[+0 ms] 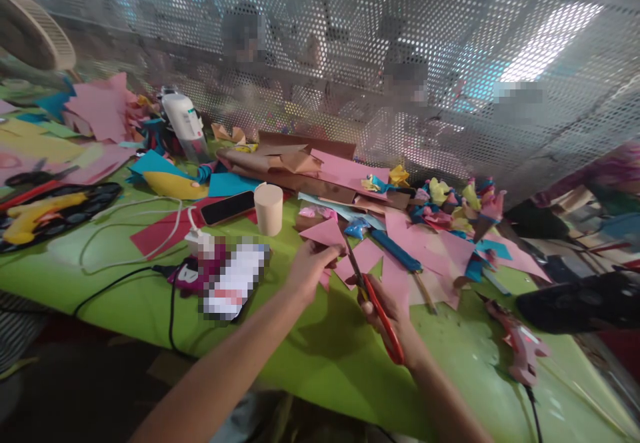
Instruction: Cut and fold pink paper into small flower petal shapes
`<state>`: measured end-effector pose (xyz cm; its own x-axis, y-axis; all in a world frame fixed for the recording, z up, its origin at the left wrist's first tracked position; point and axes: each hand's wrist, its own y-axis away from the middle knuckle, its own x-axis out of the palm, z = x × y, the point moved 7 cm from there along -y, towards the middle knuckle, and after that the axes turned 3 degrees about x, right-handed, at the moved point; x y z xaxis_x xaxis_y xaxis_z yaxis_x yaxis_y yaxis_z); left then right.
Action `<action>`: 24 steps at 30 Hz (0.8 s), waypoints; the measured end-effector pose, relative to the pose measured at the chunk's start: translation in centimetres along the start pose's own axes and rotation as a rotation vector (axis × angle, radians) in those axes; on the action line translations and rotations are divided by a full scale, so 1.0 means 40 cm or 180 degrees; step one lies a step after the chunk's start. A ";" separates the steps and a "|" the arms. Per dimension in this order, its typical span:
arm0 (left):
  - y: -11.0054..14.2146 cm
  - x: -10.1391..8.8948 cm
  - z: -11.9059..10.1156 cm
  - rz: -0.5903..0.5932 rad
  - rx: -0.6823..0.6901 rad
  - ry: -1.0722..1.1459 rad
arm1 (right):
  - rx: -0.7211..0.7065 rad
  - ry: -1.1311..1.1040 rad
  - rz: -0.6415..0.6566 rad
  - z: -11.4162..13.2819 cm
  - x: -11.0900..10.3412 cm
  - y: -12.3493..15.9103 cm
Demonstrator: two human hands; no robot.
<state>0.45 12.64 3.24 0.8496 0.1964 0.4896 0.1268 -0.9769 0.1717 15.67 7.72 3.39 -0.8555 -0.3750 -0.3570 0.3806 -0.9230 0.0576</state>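
Note:
My left hand (311, 269) pinches a small piece of pink paper (325, 231) over the green table. In my right hand (384, 301) is a pair of scissors (381, 313) with red handles. Their dark blades point up and left, close to the right edge of the paper; whether they touch it I cannot tell. Pink paper scraps (361, 260) lie under and beyond both hands. Just past the scissors rests a rolled blue paper piece (397, 249), and a small blue plastic packet (357, 228) sits near the blade tips.
Left of my hands are a beige paper cup (269, 211), a dark phone (229, 208), a lit phone (237, 281) and a purple power strip (193, 275) with cables. A pink glue gun (520, 346) lies at right. Crumpled paper shapes line the perforated metal screen (320, 96).

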 end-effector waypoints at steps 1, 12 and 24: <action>0.000 0.000 0.000 0.0000 0.0001 0.0000 | -0.0014 -0.0002 -0.0006 0.004 0.000 -0.001; 0.001 -0.006 0.001 -0.0078 -0.0035 -0.0079 | 0.0015 -0.0021 -0.0146 -0.018 -0.004 -0.011; 0.006 -0.003 -0.020 -0.0064 -0.0049 0.0084 | 0.0056 0.0669 -0.0768 -0.026 -0.077 -0.020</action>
<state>-0.03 12.43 3.89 0.8331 0.2183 0.5083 0.1358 -0.9714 0.1947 18.36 9.72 3.46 -0.8284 -0.1207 -0.5470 0.1677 -0.9852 -0.0366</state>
